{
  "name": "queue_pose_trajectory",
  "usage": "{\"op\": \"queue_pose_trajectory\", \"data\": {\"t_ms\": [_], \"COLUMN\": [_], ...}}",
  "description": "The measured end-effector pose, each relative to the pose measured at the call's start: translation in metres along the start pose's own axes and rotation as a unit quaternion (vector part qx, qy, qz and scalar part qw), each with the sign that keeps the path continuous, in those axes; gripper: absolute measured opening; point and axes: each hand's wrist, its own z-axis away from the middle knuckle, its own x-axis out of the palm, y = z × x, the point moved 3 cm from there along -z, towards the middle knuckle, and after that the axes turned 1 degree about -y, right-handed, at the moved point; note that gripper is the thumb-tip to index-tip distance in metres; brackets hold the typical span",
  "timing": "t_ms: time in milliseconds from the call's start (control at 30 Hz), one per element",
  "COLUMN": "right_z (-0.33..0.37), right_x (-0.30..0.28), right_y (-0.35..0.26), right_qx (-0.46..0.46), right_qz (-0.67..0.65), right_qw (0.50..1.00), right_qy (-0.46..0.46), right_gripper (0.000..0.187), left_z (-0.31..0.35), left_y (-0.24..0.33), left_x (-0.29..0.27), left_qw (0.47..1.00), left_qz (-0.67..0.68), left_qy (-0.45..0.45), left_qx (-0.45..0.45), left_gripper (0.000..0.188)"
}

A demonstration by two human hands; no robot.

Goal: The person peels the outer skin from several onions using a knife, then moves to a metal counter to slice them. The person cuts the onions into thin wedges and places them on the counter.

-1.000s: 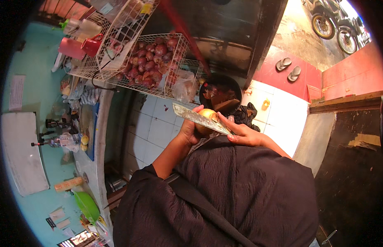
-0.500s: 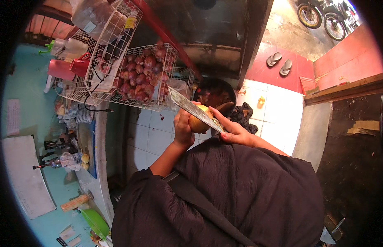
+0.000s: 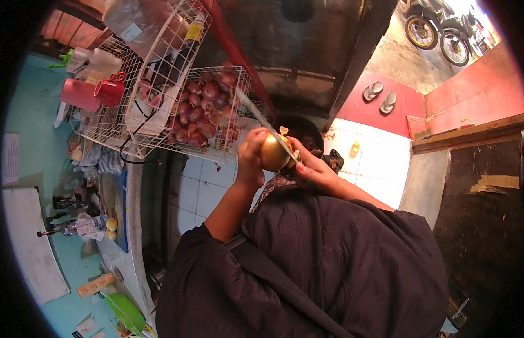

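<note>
My left hand (image 3: 250, 160) is closed round the side of a large yellow-brown onion (image 3: 272, 153), held in front of my body. A broad knife (image 3: 255, 109), seen nearly edge-on, slants across the onion's far side with its tip up to the left. My right hand (image 3: 319, 173) grips the knife's lower end, with the thumb close to the onion. The handle is hidden. A bit of loose peel (image 3: 284, 130) sticks up from the onion by the blade.
White wire baskets (image 3: 228, 147) at the upper left hold many red onions (image 3: 197, 110). Beyond my hands a dark basin (image 3: 301, 127) stands on the tiled floor, beside black cloth or plastic (image 3: 334, 160). Grey sandals (image 3: 388, 102) lie by the doorway. A counter (image 3: 133, 225) runs along the left.
The knife has turned from showing its broad face to nearly edge-on, its tip higher. A strip of peel now stands up from the onion. The view has shifted slightly.
</note>
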Motion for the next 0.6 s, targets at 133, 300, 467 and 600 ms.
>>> {"op": "queue_pose_trajectory", "data": {"t_ms": [133,300,467,600], "right_z": [-0.002,-0.013,-0.015,-0.011], "right_x": [-0.003,-0.002,-0.004,0.002], "right_y": [0.0,0.011,0.01,0.002], "right_qx": [-0.033,-0.044,0.101,0.067], "right_qz": [0.124,-0.063,-0.274,-0.411], "right_qw": [0.992,0.995,0.953,0.909], "right_qy": [-0.003,0.06,0.073,0.031], "right_gripper": [0.073,0.066,0.048,0.048], "left_z": [0.006,0.011,0.012,0.011], "left_y": [-0.006,0.003,0.03,0.021], "left_x": [0.001,0.013,0.023,0.029], "left_qw": [0.985,0.983,0.861,0.961], "left_qz": [0.13,-0.072,-0.322,-0.069], "left_qy": [-0.008,0.029,-0.119,-0.117], "left_qx": [-0.109,0.166,0.376,0.24], "left_gripper": [0.04,0.034,0.044,0.064]}}
